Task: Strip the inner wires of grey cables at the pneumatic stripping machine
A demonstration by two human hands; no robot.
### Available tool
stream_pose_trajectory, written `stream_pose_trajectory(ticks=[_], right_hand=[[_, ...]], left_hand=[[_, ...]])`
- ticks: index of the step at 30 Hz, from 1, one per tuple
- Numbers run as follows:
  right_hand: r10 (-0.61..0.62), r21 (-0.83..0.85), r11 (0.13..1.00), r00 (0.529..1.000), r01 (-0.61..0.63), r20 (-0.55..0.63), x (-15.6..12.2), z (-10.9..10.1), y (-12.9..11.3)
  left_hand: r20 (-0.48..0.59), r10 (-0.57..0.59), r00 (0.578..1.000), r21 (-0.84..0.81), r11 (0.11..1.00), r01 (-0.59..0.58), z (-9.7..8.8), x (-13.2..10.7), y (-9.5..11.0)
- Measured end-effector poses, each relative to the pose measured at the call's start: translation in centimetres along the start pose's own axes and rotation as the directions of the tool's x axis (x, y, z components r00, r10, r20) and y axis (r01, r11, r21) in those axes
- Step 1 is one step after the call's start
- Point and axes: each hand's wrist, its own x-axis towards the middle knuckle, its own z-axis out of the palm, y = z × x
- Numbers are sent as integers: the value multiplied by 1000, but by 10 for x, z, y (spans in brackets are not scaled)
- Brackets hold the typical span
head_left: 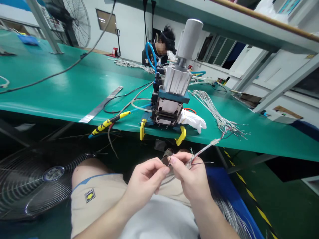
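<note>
Above my lap, both hands are close together on a thin multi-wire cable [206, 148]. My right hand [190, 171] is closed around its stripped end, where fine green, red and black strands fan out past the fingers. Pinched in my left hand [149, 174], thumb against forefinger, is a thin wire end beside the right fingertips; the exact strand is too small to make out. The cable runs up to the right toward the bench edge. Beyond my hands stands a pneumatic press [171, 99] with two yellow handles [181, 135] at its base.
Several loose cables [216, 113] lie in a bundle on the green bench [62, 96]. A steel ruler [101, 104] rests to the left. A floor fan [47, 182] stands at my left, a blue bin [239, 202] with cables at my right. Another person [159, 48] sits across the bench.
</note>
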Motion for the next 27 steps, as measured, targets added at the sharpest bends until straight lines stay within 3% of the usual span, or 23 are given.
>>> stream_pose_trajectory(ticks=[3,6,8,10,12,13,16,20,23,27], right_hand=[[-19,-19,1000,1000,20,21,1,3,-3],[-5,-57,998,993,12,119,2,4,-3],[-9,-82,996,985,24,171,0,3,0],[11,-92,996,974,11,228,-2,1,4],[92,-128,990,941,-52,327,-4,1,6],[143,-162,983,913,-87,382,-5,1,6],[231,-236,964,834,-126,501,-4,4,3],[193,-233,970,786,-64,587,-3,6,3],[117,-159,987,831,-35,544,-2,1,10],[-30,-16,999,955,36,296,2,-5,15]], left_hand=[[119,-51,992,101,994,39,-1,2,-3],[240,-113,964,223,973,58,-10,9,-10],[164,-113,980,164,983,85,-19,15,-12],[-18,-82,996,-4,997,82,-28,22,-10],[-177,-25,984,-126,992,3,-34,25,-3],[-206,5,978,-140,990,-35,-36,25,2],[-165,68,984,-89,993,-83,-32,20,16],[-114,53,992,-81,995,-62,-21,13,28],[-229,98,969,-180,973,-141,-22,13,38],[-470,271,840,-241,876,-418,-36,19,59]])
